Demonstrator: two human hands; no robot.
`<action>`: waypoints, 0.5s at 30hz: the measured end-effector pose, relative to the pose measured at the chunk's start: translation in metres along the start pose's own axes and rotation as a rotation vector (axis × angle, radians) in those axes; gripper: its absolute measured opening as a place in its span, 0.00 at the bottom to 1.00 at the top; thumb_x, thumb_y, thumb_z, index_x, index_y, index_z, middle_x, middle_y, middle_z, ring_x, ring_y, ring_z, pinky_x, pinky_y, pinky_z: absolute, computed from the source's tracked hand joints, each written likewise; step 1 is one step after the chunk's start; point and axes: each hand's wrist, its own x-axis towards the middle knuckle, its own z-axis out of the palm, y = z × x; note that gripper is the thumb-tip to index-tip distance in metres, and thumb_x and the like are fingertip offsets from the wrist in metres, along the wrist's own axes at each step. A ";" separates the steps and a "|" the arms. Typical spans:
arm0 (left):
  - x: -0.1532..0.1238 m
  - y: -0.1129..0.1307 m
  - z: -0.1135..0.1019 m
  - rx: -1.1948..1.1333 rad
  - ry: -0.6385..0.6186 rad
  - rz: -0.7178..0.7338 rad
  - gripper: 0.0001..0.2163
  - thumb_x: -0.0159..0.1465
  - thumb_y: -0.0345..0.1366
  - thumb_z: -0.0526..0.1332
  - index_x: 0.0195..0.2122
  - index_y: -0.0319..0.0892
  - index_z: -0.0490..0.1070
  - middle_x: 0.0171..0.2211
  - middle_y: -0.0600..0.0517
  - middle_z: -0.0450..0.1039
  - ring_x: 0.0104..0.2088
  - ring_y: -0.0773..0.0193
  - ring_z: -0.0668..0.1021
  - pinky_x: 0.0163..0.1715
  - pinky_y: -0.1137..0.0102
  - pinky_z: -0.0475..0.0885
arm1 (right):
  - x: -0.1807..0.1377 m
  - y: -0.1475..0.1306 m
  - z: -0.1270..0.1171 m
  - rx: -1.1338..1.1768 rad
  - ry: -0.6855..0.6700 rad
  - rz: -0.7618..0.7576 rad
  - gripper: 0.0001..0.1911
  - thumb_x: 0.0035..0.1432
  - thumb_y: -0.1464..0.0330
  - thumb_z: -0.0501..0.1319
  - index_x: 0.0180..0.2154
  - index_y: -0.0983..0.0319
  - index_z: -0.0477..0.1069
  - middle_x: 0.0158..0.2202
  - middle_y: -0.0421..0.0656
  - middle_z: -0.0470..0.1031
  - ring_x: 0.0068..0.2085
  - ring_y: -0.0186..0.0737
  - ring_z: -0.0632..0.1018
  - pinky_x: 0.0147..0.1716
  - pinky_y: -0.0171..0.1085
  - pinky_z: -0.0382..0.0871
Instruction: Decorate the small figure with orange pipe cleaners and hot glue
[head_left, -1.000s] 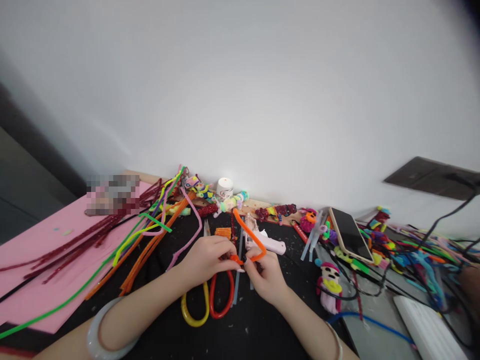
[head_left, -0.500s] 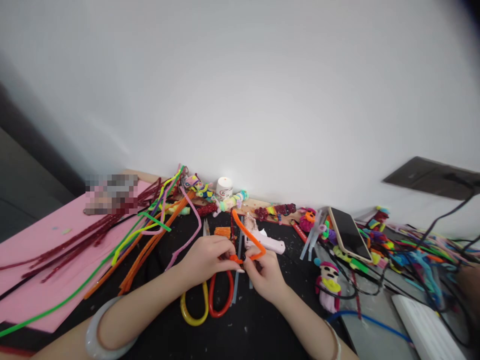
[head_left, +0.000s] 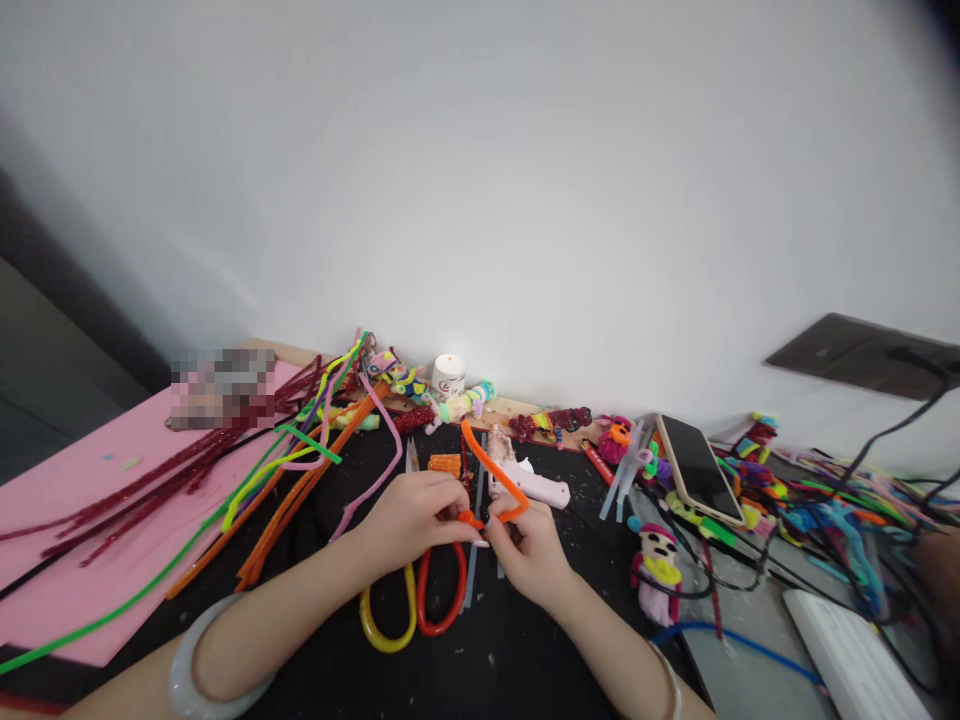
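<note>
An orange pipe cleaner (head_left: 495,468) is bent between my hands, its free end rising and curving to the left. My left hand (head_left: 424,508) pinches its lower end. My right hand (head_left: 529,550) is closed on it too, the strand looping behind the fingers. Just below my hands lie scissors with one yellow loop and one red loop (head_left: 441,600); their blades are partly hidden under my left hand. A white glue gun (head_left: 531,482) lies beyond my right hand. Behind my left hand is a small orange bundle (head_left: 445,464).
Loose pipe cleaners (head_left: 292,490) spread over a pink board (head_left: 45,520) at left. Along the wall stand a white cup (head_left: 448,377) and several pipe-cleaner figures. To the right are a phone (head_left: 699,470), a doll figure (head_left: 658,575), cables and a white power strip (head_left: 851,650).
Almost nothing differs. The free end of the orange pipe cleaner has shifted very slightly left; both hands keep their hold.
</note>
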 end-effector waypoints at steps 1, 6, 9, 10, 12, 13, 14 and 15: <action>0.000 0.000 0.000 0.000 0.001 0.000 0.14 0.55 0.45 0.62 0.23 0.39 0.66 0.22 0.55 0.67 0.24 0.70 0.69 0.24 0.75 0.60 | 0.000 0.000 0.000 -0.001 -0.004 0.003 0.12 0.56 0.74 0.52 0.21 0.62 0.60 0.18 0.36 0.58 0.20 0.30 0.62 0.21 0.31 0.54; 0.001 0.000 -0.001 0.006 0.001 -0.001 0.14 0.56 0.45 0.62 0.23 0.39 0.65 0.21 0.55 0.67 0.23 0.70 0.68 0.23 0.76 0.60 | 0.000 -0.001 0.000 0.002 -0.003 0.008 0.11 0.55 0.73 0.52 0.21 0.62 0.61 0.18 0.35 0.57 0.20 0.30 0.61 0.20 0.31 0.54; 0.001 0.001 -0.001 0.008 -0.004 -0.006 0.14 0.55 0.45 0.62 0.23 0.39 0.65 0.21 0.56 0.66 0.23 0.70 0.68 0.23 0.76 0.59 | 0.001 -0.002 0.000 0.003 0.002 0.004 0.11 0.55 0.74 0.52 0.21 0.62 0.61 0.18 0.35 0.57 0.20 0.30 0.61 0.20 0.31 0.54; 0.002 0.001 -0.001 0.009 -0.003 -0.006 0.14 0.55 0.45 0.62 0.23 0.39 0.65 0.21 0.56 0.66 0.23 0.70 0.68 0.23 0.76 0.59 | 0.001 -0.002 0.000 0.005 0.000 0.006 0.11 0.55 0.74 0.52 0.21 0.62 0.61 0.18 0.35 0.57 0.20 0.30 0.61 0.20 0.31 0.54; 0.001 0.001 -0.001 0.010 -0.001 -0.004 0.14 0.55 0.45 0.63 0.23 0.39 0.65 0.21 0.56 0.66 0.23 0.70 0.68 0.23 0.76 0.59 | 0.001 -0.002 0.000 0.011 -0.005 0.013 0.11 0.55 0.74 0.52 0.21 0.62 0.60 0.18 0.35 0.56 0.20 0.30 0.61 0.20 0.31 0.54; 0.001 0.001 -0.001 0.009 -0.001 -0.004 0.14 0.55 0.45 0.62 0.23 0.39 0.65 0.21 0.56 0.66 0.23 0.70 0.68 0.23 0.76 0.59 | 0.001 -0.002 0.000 0.014 -0.007 0.015 0.11 0.55 0.74 0.52 0.21 0.62 0.60 0.18 0.35 0.56 0.20 0.30 0.61 0.20 0.31 0.54; 0.001 0.001 -0.001 0.009 0.000 -0.004 0.14 0.55 0.45 0.62 0.23 0.39 0.65 0.21 0.56 0.66 0.23 0.70 0.68 0.23 0.76 0.59 | 0.000 -0.002 0.000 0.017 -0.007 0.015 0.11 0.55 0.74 0.52 0.21 0.62 0.60 0.18 0.35 0.56 0.20 0.30 0.60 0.20 0.31 0.54; 0.001 0.001 -0.001 0.008 0.000 -0.003 0.14 0.55 0.45 0.62 0.23 0.39 0.65 0.21 0.56 0.66 0.23 0.70 0.68 0.23 0.76 0.59 | 0.000 -0.002 0.000 0.020 -0.007 0.015 0.11 0.55 0.74 0.52 0.21 0.62 0.61 0.18 0.35 0.56 0.20 0.30 0.60 0.20 0.31 0.54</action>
